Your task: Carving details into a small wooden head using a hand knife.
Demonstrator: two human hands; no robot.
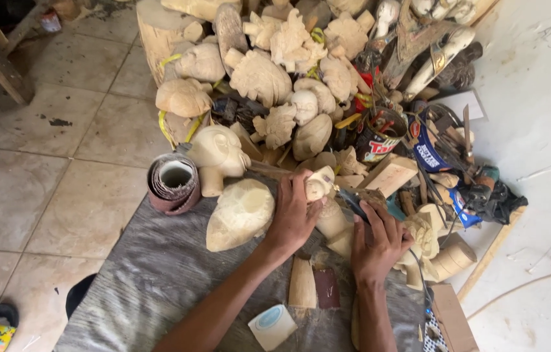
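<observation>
Gripping pale carving [319, 184] w/ left hand [293, 218], red-label tin [377, 140] behind

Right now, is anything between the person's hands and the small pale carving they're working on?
Nothing visible. The left hand grips the small pale wooden carving directly; the right hand presses a dark tool beside it.

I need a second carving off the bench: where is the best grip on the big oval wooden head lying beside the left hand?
Take the big oval wooden head across its narrower upper end, coming from the left, beside the sandpaper roll. It lies on its side on the grey cloth, the left hand crowds its right flank, and the rounded lower end looks too broad.
</observation>
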